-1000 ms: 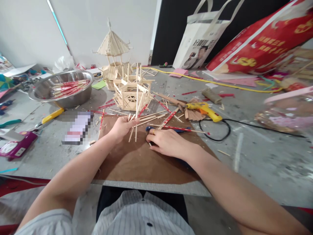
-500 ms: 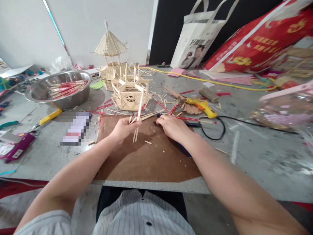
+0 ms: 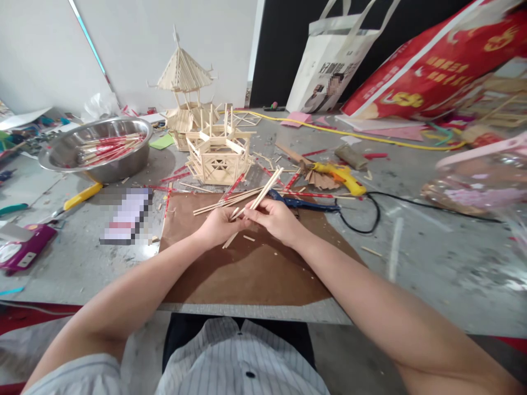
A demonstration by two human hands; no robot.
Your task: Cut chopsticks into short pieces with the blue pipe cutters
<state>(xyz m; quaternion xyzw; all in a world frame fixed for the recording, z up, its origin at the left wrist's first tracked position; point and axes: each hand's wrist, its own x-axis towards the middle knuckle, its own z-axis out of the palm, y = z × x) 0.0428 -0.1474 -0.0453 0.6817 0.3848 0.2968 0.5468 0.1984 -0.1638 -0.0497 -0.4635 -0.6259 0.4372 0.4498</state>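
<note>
I have both hands together over the brown sheet (image 3: 247, 280), thumbs and fingers of the left hand (image 3: 218, 226) and right hand (image 3: 275, 219) pinched on a few pale sticks (image 3: 267, 189), which slant up and away to the right from the grip. Just beyond my fingers, loose sticks (image 3: 212, 207) and the blue-handled pliers (image 3: 315, 204) lie between the grip and the six-sided stick frame (image 3: 218, 167); the roofed stick tower (image 3: 185, 74) stands behind that, a little left. Farther right of the grip sit the yellow glue gun (image 3: 348, 181) and its looping black cable (image 3: 376, 204). Out left are a pixelated slab (image 3: 127, 216), a yellow-handled tool (image 3: 84, 196), a purple device (image 3: 28, 247) and, farther off, the steel bowl (image 3: 138, 163) of red-wrapped sticks (image 3: 117, 145). Well beyond the grip to the right, the white tote bag (image 3: 323, 63) carries dark characters over a printed figure, and the red bag (image 3: 428, 71) gold ones; both are too blurred for me to read surely.
</note>
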